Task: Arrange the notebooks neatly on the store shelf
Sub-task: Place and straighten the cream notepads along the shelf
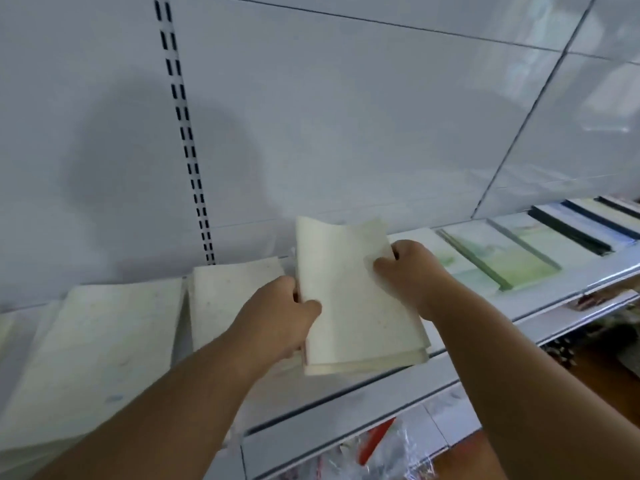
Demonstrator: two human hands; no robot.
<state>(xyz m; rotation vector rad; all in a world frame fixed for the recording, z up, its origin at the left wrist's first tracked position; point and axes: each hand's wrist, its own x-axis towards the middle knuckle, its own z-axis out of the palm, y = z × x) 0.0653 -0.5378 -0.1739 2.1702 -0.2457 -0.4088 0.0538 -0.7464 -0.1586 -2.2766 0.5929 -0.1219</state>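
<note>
Left hand, right hand grip cream notebooks.

My one camera sits on my head, looking forward and down at the white store shelf from close above. Its wide lens tilts the back panel and bends its lines. My forearms reach in from the bottom edge, near the lens.
</note>
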